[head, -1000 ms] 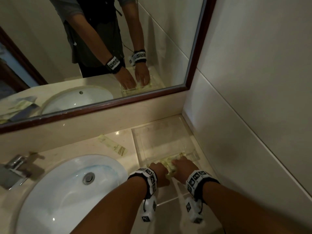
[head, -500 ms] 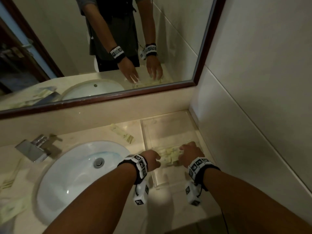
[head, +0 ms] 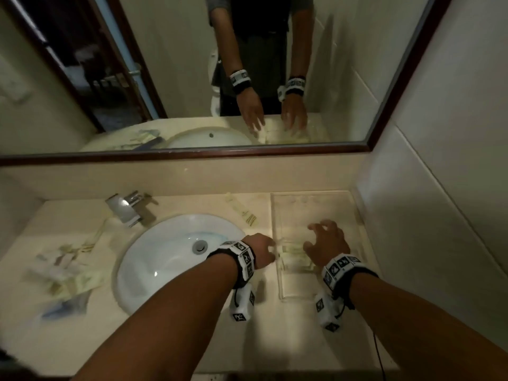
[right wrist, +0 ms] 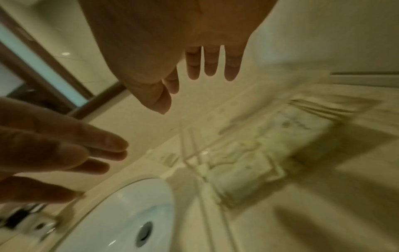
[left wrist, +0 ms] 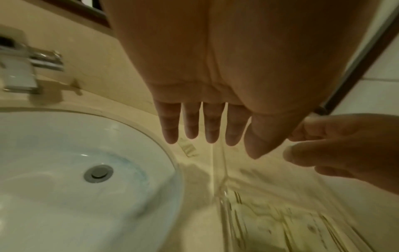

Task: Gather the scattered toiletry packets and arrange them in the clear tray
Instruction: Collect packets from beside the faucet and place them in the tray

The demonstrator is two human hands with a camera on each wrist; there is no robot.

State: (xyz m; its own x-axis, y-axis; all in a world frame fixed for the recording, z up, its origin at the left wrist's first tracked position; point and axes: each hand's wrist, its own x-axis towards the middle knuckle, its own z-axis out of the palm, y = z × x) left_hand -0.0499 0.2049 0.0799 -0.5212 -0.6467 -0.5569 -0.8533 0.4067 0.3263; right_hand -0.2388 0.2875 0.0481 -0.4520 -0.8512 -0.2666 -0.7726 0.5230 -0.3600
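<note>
Both hands' grip released: left hand at clear tray left rim, right hand over packets

**Dim bathroom corner with basin and mirror**

A beige stone counter is set with an oval white ceramic basin and a chrome square tap. A dark wood-framed mirror is mounted above. Pale tiled walls are seen at right, under low, yellowish light.

Bare forearms; black wristbands with white marker tiles; white tagged camera blocks beneath wrists.
</note>
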